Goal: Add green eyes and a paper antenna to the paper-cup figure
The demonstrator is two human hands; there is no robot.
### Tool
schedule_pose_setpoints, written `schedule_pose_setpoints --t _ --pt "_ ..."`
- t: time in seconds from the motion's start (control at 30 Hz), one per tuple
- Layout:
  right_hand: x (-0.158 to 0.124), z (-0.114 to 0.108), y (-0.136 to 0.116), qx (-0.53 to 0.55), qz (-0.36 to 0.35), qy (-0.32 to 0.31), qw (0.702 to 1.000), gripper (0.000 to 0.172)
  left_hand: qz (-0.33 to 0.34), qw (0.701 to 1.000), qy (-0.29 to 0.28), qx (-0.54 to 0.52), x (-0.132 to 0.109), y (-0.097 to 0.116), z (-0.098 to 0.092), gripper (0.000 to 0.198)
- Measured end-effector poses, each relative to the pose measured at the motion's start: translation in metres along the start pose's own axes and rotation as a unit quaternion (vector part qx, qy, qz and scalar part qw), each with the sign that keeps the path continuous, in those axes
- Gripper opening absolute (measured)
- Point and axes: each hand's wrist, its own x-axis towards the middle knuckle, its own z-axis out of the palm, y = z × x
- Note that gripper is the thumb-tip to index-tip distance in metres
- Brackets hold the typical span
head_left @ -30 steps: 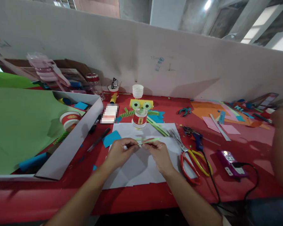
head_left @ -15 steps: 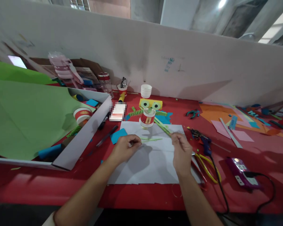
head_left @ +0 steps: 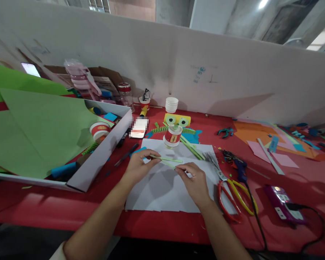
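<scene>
Thin light-green paper strips (head_left: 171,159) run between my two hands above a white paper sheet (head_left: 165,195). My left hand (head_left: 141,164) pinches them at one end between thumb and fingers. With thumb and forefinger closed, my right hand (head_left: 193,180) grips the free end of the lower strip. Just beyond stands a red and white paper cup (head_left: 172,135), with coiled green paper (head_left: 160,129) at its side and a yellow paper roll (head_left: 178,119) bearing two round eyes behind it. More green strips (head_left: 192,147) lie right of the cup.
Red- and yellow-handled scissors (head_left: 224,180), a blue glue gun (head_left: 239,169) and a purple power box (head_left: 284,206) with a cable lie to the right. A white box (head_left: 101,153) holding craft pieces stands left. Teal pliers (head_left: 225,133) and stacked white cups (head_left: 172,104) sit farther back.
My right hand has left the loose green strips beside the cup and come left and down to the strip in my left hand. The scissors show more fully. The view has shifted slightly.
</scene>
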Motion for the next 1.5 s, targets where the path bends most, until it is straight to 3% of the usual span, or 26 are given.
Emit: schedule_pose_setpoints --t 0.1,0.13,0.27,0.33,0.43,0.5,0.57,0.6,0.67,0.73,0.8,0.87,1.07,1.23,1.3,1.33,1.4,1.5 --pt "-0.001 0.001 -0.004 -0.013 0.003 0.041 0.999 0.010 -0.063 0.990 0.058 -0.109 0.000 -0.003 0.001 0.043" --pt "-0.002 0.002 -0.006 -0.017 0.004 0.052 0.998 0.011 -0.096 0.985 0.045 -0.134 -0.001 -0.004 0.001 0.044" --pt "-0.011 0.015 -0.021 -0.046 0.000 0.038 0.998 0.014 -0.198 0.964 -0.102 -0.146 -0.007 -0.004 0.008 0.034" --pt "-0.018 0.023 -0.029 -0.059 -0.005 0.022 0.998 0.016 -0.189 0.965 -0.129 -0.127 -0.011 -0.002 0.012 0.030" --pt "-0.026 0.021 -0.034 -0.071 -0.020 -0.004 0.997 0.019 -0.132 0.978 -0.125 -0.105 -0.014 0.001 0.012 0.028" --pt "-0.026 0.002 -0.028 -0.098 -0.018 0.017 0.995 0.022 -0.083 0.986 -0.115 -0.085 -0.013 0.002 0.006 0.026" --pt "-0.021 -0.034 -0.012 -0.151 0.019 0.094 0.984 0.025 -0.047 0.988 -0.145 -0.010 -0.010 0.000 -0.003 0.026" --pt "-0.018 -0.056 -0.001 -0.195 0.057 0.153 0.967 0.025 -0.030 0.982 -0.180 0.038 -0.009 -0.002 -0.007 0.025" --pt "-0.010 -0.103 0.022 -0.297 0.129 0.187 0.928 0.022 0.027 0.969 -0.208 0.130 -0.007 -0.008 -0.013 0.019" --pt "-0.001 -0.142 0.044 -0.368 0.249 0.162 0.881 0.027 0.091 0.951 -0.203 0.215 -0.007 -0.014 -0.014 0.013" --pt "0.008 -0.165 0.063 -0.332 0.376 0.100 0.859 0.023 0.124 0.931 -0.201 0.276 -0.008 -0.018 -0.012 0.011" --pt "0.015 -0.173 0.075 -0.310 0.404 0.078 0.857 0.015 0.122 0.924 -0.207 0.298 -0.009 -0.020 -0.010 0.009" --pt "0.024 -0.166 0.074 -0.194 0.438 0.109 0.871 0.021 0.106 0.947 -0.174 0.249 -0.020 -0.010 -0.013 0.013" --pt "0.013 -0.155 0.042 -0.062 0.390 0.162 0.904 0.004 0.140 0.934 -0.163 0.285 -0.036 -0.017 -0.013 0.016" --pt "0.004 -0.140 0.023 0.007 0.364 0.171 0.916 0.015 0.135 0.941 -0.153 0.271 -0.037 -0.021 -0.012 0.017" --pt "-0.001 -0.130 0.013 0.094 0.350 0.173 0.916 0.027 0.129 0.945 -0.148 0.263 -0.036 -0.023 -0.011 0.019" --pt "-0.012 -0.108 -0.005 0.212 0.329 0.132 0.911 0.045 0.118 0.948 -0.143 0.258 -0.034 -0.024 -0.011 0.020" --pt "-0.029 -0.075 -0.022 0.253 0.323 0.044 0.911 0.035 0.116 0.947 -0.142 0.263 -0.033 -0.024 -0.011 0.020"
